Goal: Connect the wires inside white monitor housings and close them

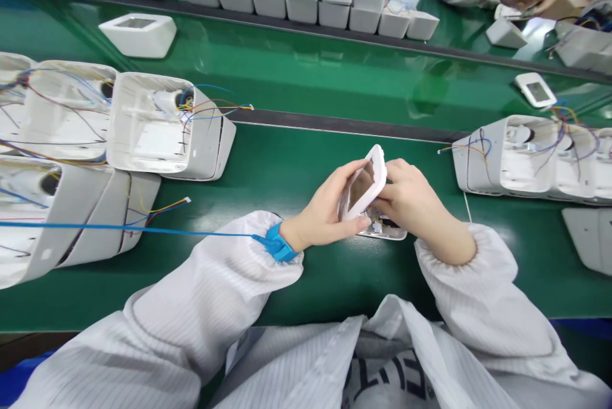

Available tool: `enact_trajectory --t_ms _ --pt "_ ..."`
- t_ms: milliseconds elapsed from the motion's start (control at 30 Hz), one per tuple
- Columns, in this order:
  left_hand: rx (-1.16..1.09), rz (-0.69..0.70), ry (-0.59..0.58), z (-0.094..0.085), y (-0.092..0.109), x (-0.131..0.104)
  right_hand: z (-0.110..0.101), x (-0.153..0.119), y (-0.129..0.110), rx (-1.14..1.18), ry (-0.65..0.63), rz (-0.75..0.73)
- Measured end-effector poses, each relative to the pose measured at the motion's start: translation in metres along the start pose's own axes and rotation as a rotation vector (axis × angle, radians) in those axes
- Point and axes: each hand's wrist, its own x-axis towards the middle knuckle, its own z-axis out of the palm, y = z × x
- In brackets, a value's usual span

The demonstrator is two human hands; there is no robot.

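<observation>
From the head view, we saw our left hand (325,205) holding the white, rectangular plastic cover with a glossy dark window (363,187), its thumb across the near end and its fingers wrapped round the left side. The cover stood tilted, its long axis running from that thumb away and to the right. Our right hand (415,195) was just beside the cover's right edge, fingers bent inward; their tips were partly hidden, so we could not tell whether they pinched anything. Just below those fingers, on the glossy green tabletop (282,160), lay the shallow, white-rimmed plastic housing with bare electronics and thin wires (381,227). The right fingers were nearer to it, while the cover leaned above its left part, hiding how far it reached.
</observation>
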Motion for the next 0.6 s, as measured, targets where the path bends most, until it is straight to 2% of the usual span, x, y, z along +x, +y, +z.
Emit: enact_trajectory --t_ms 200,333,400,500,600 --pt "0.141 0.035 0.003 0.002 -0.003 -0.001 0.0 -0.001 -0.005 -0.06 -0.039 0.097" --pt "0.294 0.164 -0.006 -0.001 0.004 0.004 0.002 0.0 -0.009 -0.039 -0.059 0.176" --pt "0.397 0.218 -0.081 -0.005 0.008 0.007 0.006 0.003 -0.007 0.038 -0.082 0.233" --pt "0.546 0.22 -0.256 -0.01 0.014 0.01 0.008 0.005 0.004 0.183 -0.126 0.296" --pt "0.662 0.183 -0.376 -0.013 0.017 0.012 -0.002 0.0 0.024 0.498 -0.195 0.265"
